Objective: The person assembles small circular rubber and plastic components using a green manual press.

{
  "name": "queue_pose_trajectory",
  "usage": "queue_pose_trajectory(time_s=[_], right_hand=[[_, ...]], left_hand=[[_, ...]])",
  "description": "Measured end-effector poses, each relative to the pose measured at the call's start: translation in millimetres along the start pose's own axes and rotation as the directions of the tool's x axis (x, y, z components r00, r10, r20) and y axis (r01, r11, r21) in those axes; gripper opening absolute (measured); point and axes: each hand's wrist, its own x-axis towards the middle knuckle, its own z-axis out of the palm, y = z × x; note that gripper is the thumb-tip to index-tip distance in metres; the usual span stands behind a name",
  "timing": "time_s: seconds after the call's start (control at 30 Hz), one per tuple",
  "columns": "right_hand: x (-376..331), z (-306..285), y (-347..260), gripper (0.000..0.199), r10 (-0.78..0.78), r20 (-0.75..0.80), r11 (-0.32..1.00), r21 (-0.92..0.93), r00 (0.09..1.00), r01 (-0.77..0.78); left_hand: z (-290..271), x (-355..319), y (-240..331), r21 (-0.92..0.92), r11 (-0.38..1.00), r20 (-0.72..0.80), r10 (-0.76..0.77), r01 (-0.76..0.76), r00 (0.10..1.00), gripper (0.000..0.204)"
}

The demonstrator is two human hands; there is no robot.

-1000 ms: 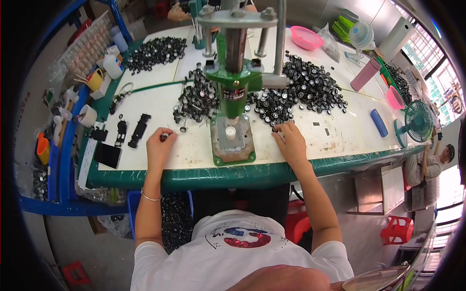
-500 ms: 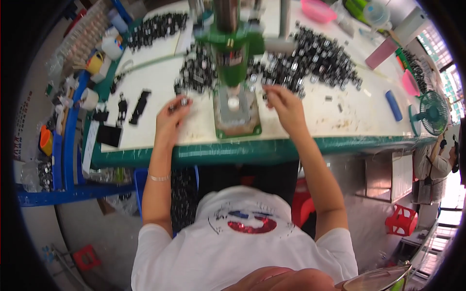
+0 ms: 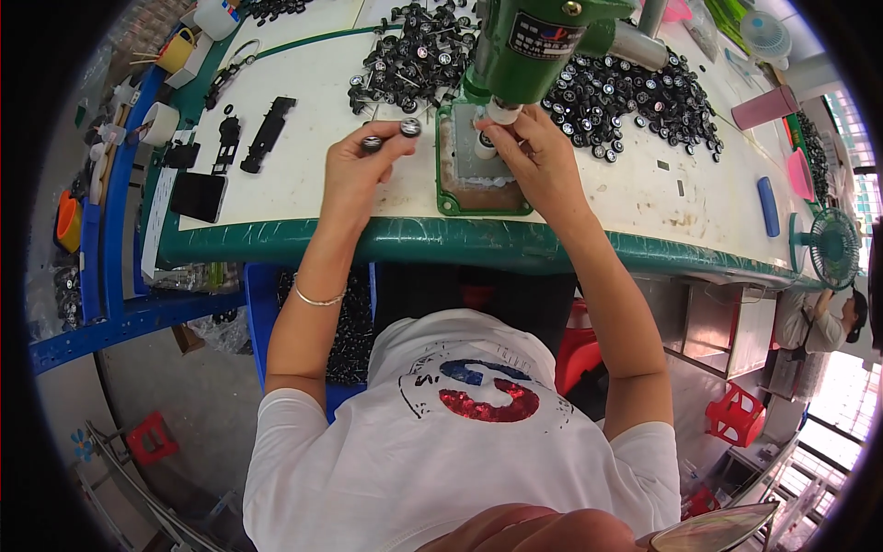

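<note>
My left hand [image 3: 357, 175] is closed around small black toy wheels [image 3: 410, 128] with silver hubs, just left of a green bench press [image 3: 520, 55]. Under the white tip of its ram [image 3: 504, 111], my right hand [image 3: 544, 164] pinches a small black toy wheel [image 3: 485, 140] over the grey plate [image 3: 470, 162] of the press base. My fingers partly cover that wheel. Behind my left hand lies a pile of wheels on thin axles [image 3: 418, 57]; loose black wheels [image 3: 636, 99] spread out to the right of the press.
Black chassis-like parts [image 3: 268, 135] and a dark phone-like slab [image 3: 199, 197] lie at the left. A blue cylinder [image 3: 768, 207] and a green fan [image 3: 831, 243] stand toward the right. The table's green front edge [image 3: 441, 244] runs before me; a blue bin [image 3: 261, 308] sits below.
My right hand has moved from beside the press to under its ram. My left hand has come nearer the press, still holding wheels. The whole view has shifted.
</note>
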Motion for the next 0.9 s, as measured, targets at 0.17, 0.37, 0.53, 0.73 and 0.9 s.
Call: queue_pose_trajectory(time_s=[0.17,0.37,0.53,0.73,0.9], right_hand=[[-1.1,-9.3,-2.8,0.023,0.346,0.138,0.864,0.338,0.928,-0.372],[13.8,-56.4,5.6,0.025,0.378,-0.112,0.831,0.478,0.919,-0.284],[54.4,-108.7,-19.8,0.023,0.289,-0.260,0.847,0.518,0.922,-0.119],[136.8,-102.0,-152.3,0.030,0.314,-0.369,0.745,0.666,0.875,0.014],[188.4,-122.4,-128.8,0.030,0.108,-0.320,0.840,0.536,0.941,0.087]], left_hand=[[28.9,2.1,5.9,0.053,0.980,0.130,0.185,-0.193,0.974,0.014],[55.2,6.9,12.4,0.077,0.952,0.236,0.270,-0.295,0.934,0.014],[64.3,9.3,18.7,-0.022,0.990,0.241,0.144,-0.142,0.960,0.015],[65.8,13.7,19.6,0.024,0.981,0.255,0.179,-0.191,0.950,0.016],[65.5,10.2,28.1,0.102,0.982,0.265,0.129,-0.161,0.956,0.017]])
